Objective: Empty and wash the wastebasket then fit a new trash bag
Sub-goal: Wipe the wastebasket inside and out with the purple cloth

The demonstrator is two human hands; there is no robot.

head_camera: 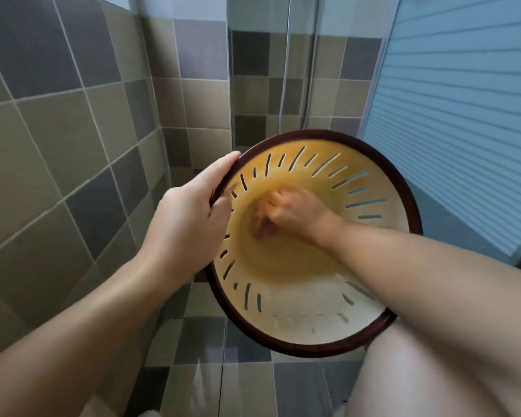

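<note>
The wastebasket (370, 188) is a cream-yellow plastic bin with slotted walls and a dark brown rim, held up and tilted so its mouth faces me. My left hand (193, 215) grips the rim on its left side, thumb inside. My right hand (289, 212) is deep inside the basket at its bottom, fingers curled and blurred. Whether it holds a cloth or sponge cannot be made out. No trash or bag shows inside.
Grey and beige tiled walls (73, 130) stand to the left and ahead, with a tiled floor (208, 341) below. A shower hose (286, 55) hangs on the back wall. A blue ribbed panel (463, 115) stands at the right. My bare leg (433, 371) is at the lower right.
</note>
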